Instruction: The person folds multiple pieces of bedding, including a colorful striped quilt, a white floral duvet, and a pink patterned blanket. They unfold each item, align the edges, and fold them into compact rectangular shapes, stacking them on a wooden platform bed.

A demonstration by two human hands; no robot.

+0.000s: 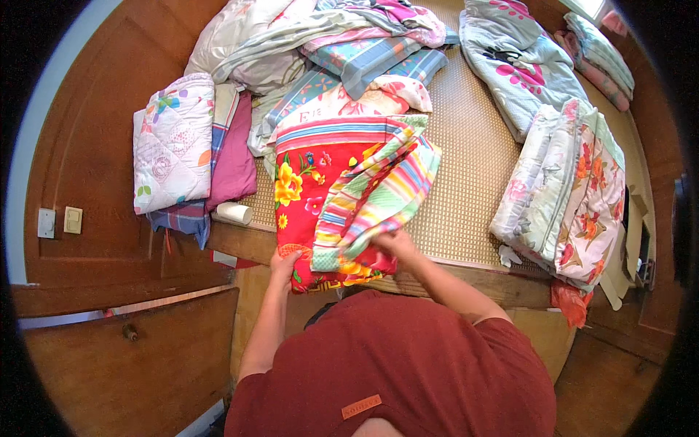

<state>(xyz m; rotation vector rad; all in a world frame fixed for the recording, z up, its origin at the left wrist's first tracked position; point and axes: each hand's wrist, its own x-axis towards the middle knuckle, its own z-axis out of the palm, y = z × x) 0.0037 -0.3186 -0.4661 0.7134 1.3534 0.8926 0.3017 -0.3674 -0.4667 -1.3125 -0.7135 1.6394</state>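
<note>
A red flowered bedding piece (pixel 295 211), likely a quilt cover, lies folded at the front edge of the bed platform. Its striped, multicoloured side (pixel 378 189) is turned over on the right, bunched in a loose fold. At the near left corner my left hand (pixel 285 266) has its fingers closed around the red cloth, thumb on top. My right hand (pixel 393 245) grips the near right part of the striped fold; its fingertips are partly hidden by the fabric. The near edge of the bundle hangs slightly over the wooden rim.
Folded quilts (pixel 173 146) stand at the left, and a flowered stack (pixel 561 193) at the right. Behind lie heaped bedding (pixel 291 51) and a grey-blue quilt (pixel 513 65). A white roll (pixel 234 213) and crumpled tissue (pixel 508 256) sit near the wooden edge (pixel 495 286). An open cardboard box (pixel 632 247) is far right.
</note>
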